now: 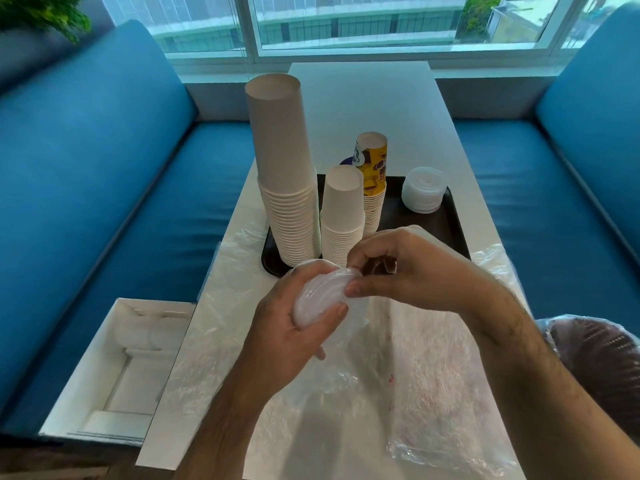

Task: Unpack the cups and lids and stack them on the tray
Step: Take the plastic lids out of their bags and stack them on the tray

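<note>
the landmark here is the dark, shallow rectangular tray [450, 223] with rounded corners, sitting on a narrow white bench [360, 98].

on the tray's left end stands the tall stack of plain white paper cups [287, 188], nested upside down into a tapering column with ribbed rolled rims low down. just right of it on the tray is a shorter white cup stack [343, 216], and behind that a third stack topped by a yellow printed cup [374, 168]. toward the tray's far right corner sits a squat pile of translucent white plastic lids [423, 190], round and ridged.

just in front of the tray's near edge, above the bench, the left hand [287, 334] grips a small stack of lids [322, 297], frosted, glossy discs held on edge, its fingers and thumb curled round them. the right hand [408, 268] meets that stack from the right, its thumb and curled fingers [353, 289] pinching the rim of the end lid.

nearer than the tray, crinkled clear plastic wrap [433, 393] lies spread over the bench. left of the tray and lower, an open white cardboard box [117, 368] rests on a smooth blue upholstered seat [104, 202]. at the far right, below the tray, a dark ribbed item in clear wrap [602, 351] shows partly.
</note>
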